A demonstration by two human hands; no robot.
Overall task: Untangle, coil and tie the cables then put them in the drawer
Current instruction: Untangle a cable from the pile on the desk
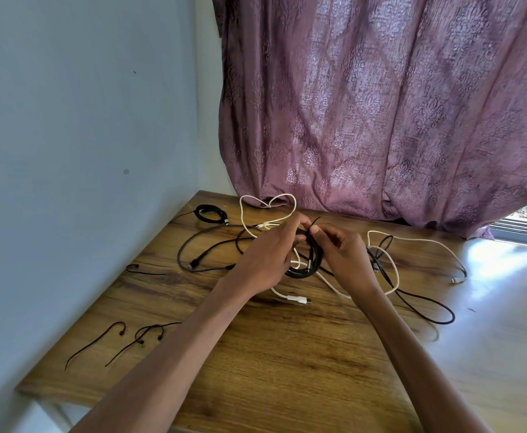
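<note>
A: What are the hands doing?

B: Both are up over the table (256, 354), working one black coil (310, 260). The left hand (265, 254) grips the coil's top with curled fingers. The right hand (346, 257) pinches a thin black tie (314, 220) at the same spot, and the tie's free end sticks up just above the fingertips.

A: And the other cables?

B: A white cable (290, 296) runs under both hands, its plug lying just below the left wrist. A grey cable (193, 245) loops to the left of the left hand. A second black coil (210, 214) sits further left and beyond it. Right of the right hand, a black cable (424, 310) and a cream cable (412, 240) lie crossed.

A: Any more ties?

B: Loose ties (124, 339) lie well left of the left forearm, near the table's edge. One more tie (143, 270) lies left of the grey cable.
</note>
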